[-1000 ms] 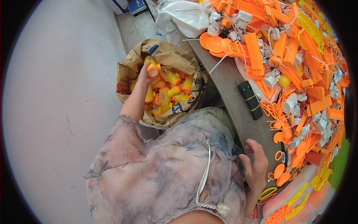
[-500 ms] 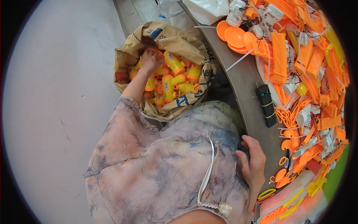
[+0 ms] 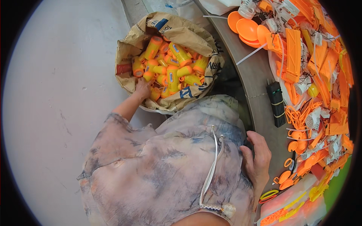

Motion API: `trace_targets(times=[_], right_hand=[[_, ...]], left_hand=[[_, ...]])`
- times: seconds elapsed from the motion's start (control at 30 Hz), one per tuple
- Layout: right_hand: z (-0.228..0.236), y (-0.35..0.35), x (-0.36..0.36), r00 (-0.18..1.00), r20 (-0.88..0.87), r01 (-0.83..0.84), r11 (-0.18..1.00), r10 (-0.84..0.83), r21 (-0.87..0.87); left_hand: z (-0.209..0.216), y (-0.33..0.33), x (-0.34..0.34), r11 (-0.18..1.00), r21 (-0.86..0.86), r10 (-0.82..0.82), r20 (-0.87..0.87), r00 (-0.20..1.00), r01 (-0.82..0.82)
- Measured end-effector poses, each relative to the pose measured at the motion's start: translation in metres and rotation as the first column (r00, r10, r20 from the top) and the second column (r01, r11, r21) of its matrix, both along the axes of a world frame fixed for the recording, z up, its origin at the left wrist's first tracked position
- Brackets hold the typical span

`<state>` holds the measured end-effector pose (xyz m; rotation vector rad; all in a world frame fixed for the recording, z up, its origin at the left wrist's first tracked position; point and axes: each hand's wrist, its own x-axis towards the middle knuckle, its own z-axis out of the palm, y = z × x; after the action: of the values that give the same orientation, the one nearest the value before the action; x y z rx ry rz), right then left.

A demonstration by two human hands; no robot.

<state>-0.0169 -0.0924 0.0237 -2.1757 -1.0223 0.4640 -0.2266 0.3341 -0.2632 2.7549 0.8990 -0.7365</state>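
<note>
And here is the left hand (image 3: 142, 89), in over the near left rim of the open brown paper bag (image 3: 186, 28), right at the yellow-and-orange plastic bodies (image 3: 172, 79) heaped inside. The fingers point down among the pieces, bent and partly hidden; from this angle I can't tell how far open they are or whether they have hold of one. Those bodies lie every which way, some on their sides, some tipped with an orange end up, all below the bag's crumpled, folded-back rim. Over to the right hand (image 3: 257, 160), low beside the edge of the grey table (image 3: 256, 79): thumb and forefinger stand apart, the other fingers loosely curled, nothing seen in the grasp. Up on the table, a black bundle (image 3: 276, 103) bound with pale bands lies just beside the big spread of orange parts (image 3: 293, 52). Shallow orange dishes (image 3: 247, 29) overlap at the far end, a thin white tube (image 3: 251, 53) slants out nearby, and orange cord (image 3: 296, 115) lies in loops past the bundle. Nearer still, yellow and red rings (image 3: 268, 194) lie by a clear plastic bag (image 3: 269, 208).
</note>
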Motion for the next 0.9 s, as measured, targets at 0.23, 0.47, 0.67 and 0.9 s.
trace_targets(times=[0.23,0.47,0.67,0.9], right_hand=[[-0.006,-0.005,-0.005,0.999,-0.039,-0.005,1.000,0.006,0.024],[-0.009,-0.005,-0.003,1.000,0.010,0.002,0.997,-0.003,0.079],[-0.012,-0.006,-0.004,0.999,0.028,0.014,0.997,-0.016,0.078],[-0.013,-0.005,-0.005,0.999,0.011,0.050,0.996,-0.051,0.074]], left_hand=[[-0.044,0.036,0.008,0.993,0.091,-0.056,-0.173,0.983,0.072],[-0.034,0.020,0.007,0.998,0.010,-0.060,-0.294,0.954,0.066],[0.029,-0.039,0.090,0.941,-0.246,-0.298,-0.283,0.912,0.231],[0.031,-0.025,0.185,0.963,0.030,-0.252,0.442,0.861,0.266]])
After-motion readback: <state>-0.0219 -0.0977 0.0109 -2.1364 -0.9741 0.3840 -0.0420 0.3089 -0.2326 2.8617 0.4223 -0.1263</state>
